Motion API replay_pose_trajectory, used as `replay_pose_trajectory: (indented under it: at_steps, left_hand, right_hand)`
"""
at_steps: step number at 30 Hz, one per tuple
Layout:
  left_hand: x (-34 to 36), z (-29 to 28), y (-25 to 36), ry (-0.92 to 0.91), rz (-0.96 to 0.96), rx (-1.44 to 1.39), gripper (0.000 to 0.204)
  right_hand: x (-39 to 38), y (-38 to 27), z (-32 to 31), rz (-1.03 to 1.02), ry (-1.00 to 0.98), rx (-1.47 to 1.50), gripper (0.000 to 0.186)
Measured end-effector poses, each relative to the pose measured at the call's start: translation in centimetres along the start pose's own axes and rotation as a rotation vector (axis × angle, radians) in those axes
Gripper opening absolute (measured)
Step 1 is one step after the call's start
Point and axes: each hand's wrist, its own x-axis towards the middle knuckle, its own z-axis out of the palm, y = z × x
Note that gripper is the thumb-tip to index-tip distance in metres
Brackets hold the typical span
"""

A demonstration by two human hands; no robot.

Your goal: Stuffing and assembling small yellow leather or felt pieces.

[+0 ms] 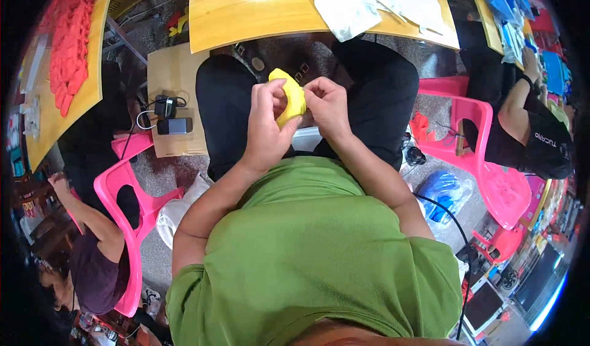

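Note:
A yellow, curved, padded piece (295,98), crescent-like in shape, is held above my lap between my knees. My left hand (265,120) wraps round it from the left, with the thumb along its lower end and the fingers over its inner curve. At its right edge, my right hand (330,105) has thumb and forefinger pressed together in a pinch. Whatever lies between those right fingertips is too small to make out.
Ahead is a wooden table (246,14) with white cloth pieces (344,8). Red pieces (70,57) cover another table at left. A cardboard sheet (178,75) bears black devices (175,126). Pink chairs (132,214) stand either side, with a person (98,266) left and another (522,125) right.

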Motion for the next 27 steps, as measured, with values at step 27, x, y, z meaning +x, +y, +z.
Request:
replay_pose_trajectory:
  at_steps: [27]
  left_hand:
    - [0.7,-1.3,-0.1,0.043,-0.130,-0.382,0.108]
  right_hand:
    - [-1.5,-3.4,-0.4,-0.386,-0.225,-0.167,0.013]
